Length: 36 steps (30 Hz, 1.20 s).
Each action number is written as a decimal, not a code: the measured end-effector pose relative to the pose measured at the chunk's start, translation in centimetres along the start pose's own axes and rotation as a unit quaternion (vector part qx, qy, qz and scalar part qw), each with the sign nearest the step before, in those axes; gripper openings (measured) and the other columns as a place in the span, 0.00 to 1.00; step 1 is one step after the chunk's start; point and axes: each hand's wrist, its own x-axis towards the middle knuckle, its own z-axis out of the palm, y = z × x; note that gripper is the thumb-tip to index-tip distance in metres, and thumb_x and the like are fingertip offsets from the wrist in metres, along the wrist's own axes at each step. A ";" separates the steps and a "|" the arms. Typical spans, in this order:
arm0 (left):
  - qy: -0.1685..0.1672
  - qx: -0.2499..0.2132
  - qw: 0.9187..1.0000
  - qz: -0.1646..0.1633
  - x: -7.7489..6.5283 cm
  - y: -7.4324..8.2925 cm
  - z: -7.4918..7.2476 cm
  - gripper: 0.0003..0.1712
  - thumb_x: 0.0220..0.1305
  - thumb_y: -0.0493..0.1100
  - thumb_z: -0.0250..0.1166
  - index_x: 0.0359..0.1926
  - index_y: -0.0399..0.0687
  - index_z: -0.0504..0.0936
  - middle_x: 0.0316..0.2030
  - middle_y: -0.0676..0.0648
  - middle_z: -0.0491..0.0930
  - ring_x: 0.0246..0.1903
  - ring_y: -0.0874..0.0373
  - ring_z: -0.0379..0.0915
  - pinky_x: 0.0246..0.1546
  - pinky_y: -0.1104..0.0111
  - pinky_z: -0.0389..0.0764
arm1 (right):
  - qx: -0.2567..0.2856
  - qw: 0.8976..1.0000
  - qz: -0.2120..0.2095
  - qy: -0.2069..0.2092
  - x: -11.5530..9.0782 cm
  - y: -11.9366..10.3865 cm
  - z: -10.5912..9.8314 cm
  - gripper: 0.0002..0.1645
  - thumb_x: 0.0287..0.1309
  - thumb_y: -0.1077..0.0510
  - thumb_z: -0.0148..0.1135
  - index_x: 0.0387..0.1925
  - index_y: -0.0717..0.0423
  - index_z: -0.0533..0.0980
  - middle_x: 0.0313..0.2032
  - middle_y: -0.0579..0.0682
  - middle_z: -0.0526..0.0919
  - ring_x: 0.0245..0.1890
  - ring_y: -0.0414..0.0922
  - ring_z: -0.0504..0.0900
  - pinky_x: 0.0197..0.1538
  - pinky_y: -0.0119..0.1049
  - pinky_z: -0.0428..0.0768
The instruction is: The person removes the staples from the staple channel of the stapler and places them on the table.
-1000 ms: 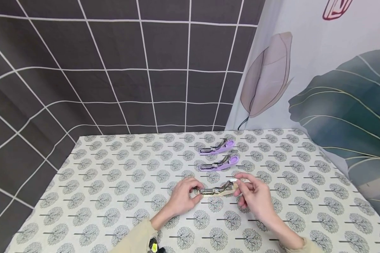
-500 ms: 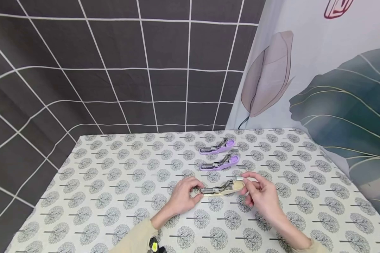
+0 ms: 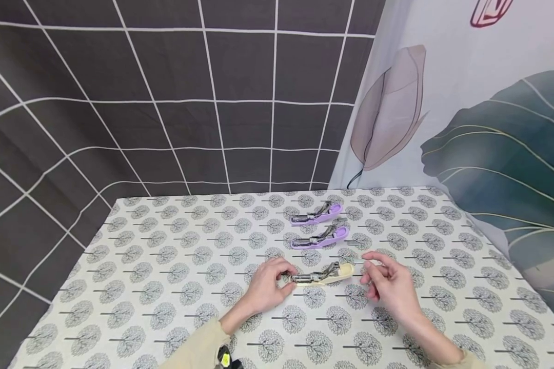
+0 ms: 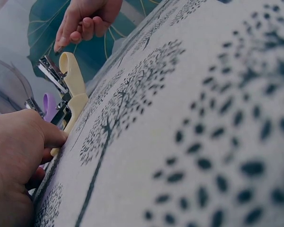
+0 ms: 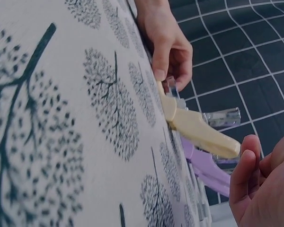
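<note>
A cream-yellow plastic piece with a raised metal mechanism, apparently a stapler [image 3: 325, 275], lies on the patterned cloth. My left hand [image 3: 270, 283] pinches its left end between thumb and fingers. Just off its right end, my right hand [image 3: 390, 282] pinches a small silvery strip [image 3: 358, 261], whose exact kind is too small to tell. In the left wrist view the cream-yellow stapler [image 4: 75, 75] reaches from the left fingers toward the right hand [image 4: 92, 19]. In the right wrist view the curled right fingers stand by the stapler's [image 5: 206, 135] end, apart from the left hand [image 5: 168, 42].
Two similar purple staplers [image 3: 320, 239] [image 3: 317, 216] with raised metal parts lie behind the cream-yellow one. The table bears a tree-print cloth [image 3: 175, 307]. A dark grid curtain [image 3: 166, 102] and a leaf-print curtain [image 3: 489, 154] hang behind it.
My right hand has moved right with the silvery strip, away from the stapler's right end, baring that end. My left hand stays in place.
</note>
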 end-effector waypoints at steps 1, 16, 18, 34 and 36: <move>0.000 0.000 1.000 0.001 0.0 0.0 0.0 0.14 0.54 0.35 0.74 0.43 0.48 0.85 0.40 0.57 0.82 0.32 0.66 0.67 0.40 0.67 0.71 | -0.001 1.000 0.006 0.001 0.0 0.1 -0.1 0.17 0.70 0.66 0.56 0.58 0.64 0.73 0.26 0.60 0.83 0.14 0.44 0.76 0.19 0.36 0.78; 0.004 0.001 1.000 0.004 -0.1 -0.2 0.1 0.14 0.54 0.35 0.74 0.43 0.49 0.85 0.39 0.58 0.81 0.32 0.66 0.67 0.40 0.67 0.71 | 0.007 0.998 0.058 -0.010 0.8 1.8 -1.1 0.18 0.69 0.67 0.55 0.59 0.67 0.72 0.26 0.61 0.83 0.14 0.43 0.75 0.18 0.34 0.76; 0.004 0.002 1.000 0.004 -0.1 -0.1 0.1 0.14 0.54 0.36 0.74 0.43 0.49 0.85 0.39 0.58 0.81 0.32 0.66 0.67 0.40 0.67 0.71 | 0.013 0.998 0.065 -0.015 0.8 2.1 -1.2 0.18 0.69 0.67 0.55 0.59 0.67 0.72 0.26 0.61 0.83 0.14 0.43 0.75 0.18 0.34 0.76; 0.002 0.002 1.000 0.003 0.0 0.1 0.0 0.14 0.54 0.35 0.74 0.42 0.48 0.84 0.40 0.57 0.82 0.32 0.66 0.68 0.42 0.65 0.72 | 0.000 0.994 0.097 -0.049 1.1 3.1 -1.4 0.18 0.68 0.67 0.56 0.58 0.70 0.72 0.26 0.59 0.82 0.16 0.45 0.77 0.19 0.34 0.77; 0.002 0.002 1.000 0.002 0.0 0.0 0.0 0.14 0.54 0.35 0.74 0.42 0.49 0.84 0.40 0.57 0.82 0.32 0.66 0.68 0.42 0.65 0.72 | -0.004 0.994 0.099 -0.050 1.2 3.1 -1.4 0.18 0.68 0.67 0.56 0.57 0.70 0.72 0.26 0.59 0.83 0.15 0.44 0.77 0.19 0.34 0.77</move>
